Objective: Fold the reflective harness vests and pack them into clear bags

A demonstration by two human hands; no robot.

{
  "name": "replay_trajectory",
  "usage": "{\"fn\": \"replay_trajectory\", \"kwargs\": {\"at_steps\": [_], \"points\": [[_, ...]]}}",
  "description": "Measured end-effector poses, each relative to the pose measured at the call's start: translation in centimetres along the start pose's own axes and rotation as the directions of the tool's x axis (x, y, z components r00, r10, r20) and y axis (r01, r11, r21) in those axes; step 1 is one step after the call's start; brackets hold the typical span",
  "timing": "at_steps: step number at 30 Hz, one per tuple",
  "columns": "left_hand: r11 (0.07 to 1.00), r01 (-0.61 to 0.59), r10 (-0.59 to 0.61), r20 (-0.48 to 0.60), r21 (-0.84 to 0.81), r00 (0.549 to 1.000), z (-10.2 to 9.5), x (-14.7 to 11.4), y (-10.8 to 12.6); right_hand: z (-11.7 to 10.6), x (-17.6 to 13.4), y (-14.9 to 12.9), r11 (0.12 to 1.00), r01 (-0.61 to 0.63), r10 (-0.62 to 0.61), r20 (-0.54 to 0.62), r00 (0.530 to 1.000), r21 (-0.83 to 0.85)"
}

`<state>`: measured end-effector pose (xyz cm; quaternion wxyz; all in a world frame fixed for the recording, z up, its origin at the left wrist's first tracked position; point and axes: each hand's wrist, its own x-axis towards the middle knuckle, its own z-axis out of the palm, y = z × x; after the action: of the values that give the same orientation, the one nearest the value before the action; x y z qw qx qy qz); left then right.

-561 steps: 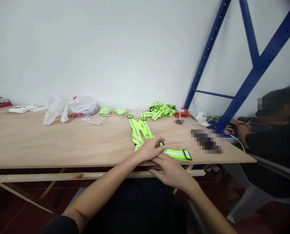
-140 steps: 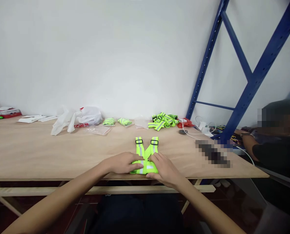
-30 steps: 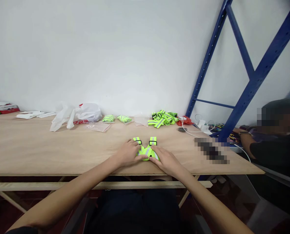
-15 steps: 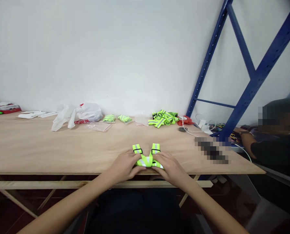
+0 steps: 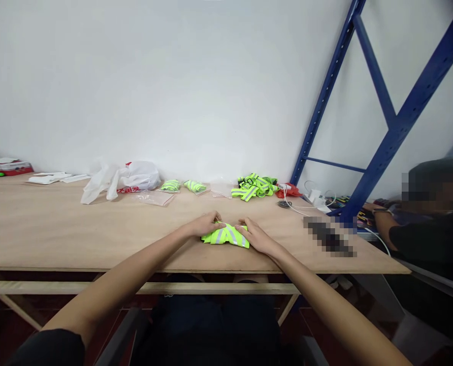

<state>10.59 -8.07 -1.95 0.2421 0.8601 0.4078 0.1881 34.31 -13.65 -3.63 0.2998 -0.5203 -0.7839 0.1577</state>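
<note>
**Reflective harness: position between the hands**

The reflective harness (image 5: 226, 237), gathered into a flat yellow-green bundle, lies on the worktop (image 5: 77, 236) just below the centre of the frame. Its long axis runs across the frame, the right end slightly lower than the left. The bundle sits between the left hand (image 5: 208, 224) and the right hand (image 5: 254, 236), with its lower edge exposed toward the bottom of the frame. Neither hand is nearer: both touch the bundle, the left at its upper left portion, the right at its upper right portion.

Both hands are partly closed at the upper edge, thumbs laid on the bundle's face and fingers curled behind it. Each appears to have hold of the harness; grip firmness cannot be determined.

Change from the frame half a second earlier: two strap ends with black buckles projected above the bundle; neither is now visible. The bundle also sits slightly higher in the frame. The strap pile (image 5: 255, 187), upper right of the hands, is unchanged.
</note>
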Motion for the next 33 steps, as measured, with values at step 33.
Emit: {"fn": "replay_trajectory", "kwargs": {"at_steps": [33], "points": [[0.992, -0.025, -0.010, -0.270, -0.124, 0.963, 3.8, -2.1, 3.1, 3.0, 1.4, -3.0, 0.748, -0.215, 0.272, 0.006, 0.962, 0.628]]}}
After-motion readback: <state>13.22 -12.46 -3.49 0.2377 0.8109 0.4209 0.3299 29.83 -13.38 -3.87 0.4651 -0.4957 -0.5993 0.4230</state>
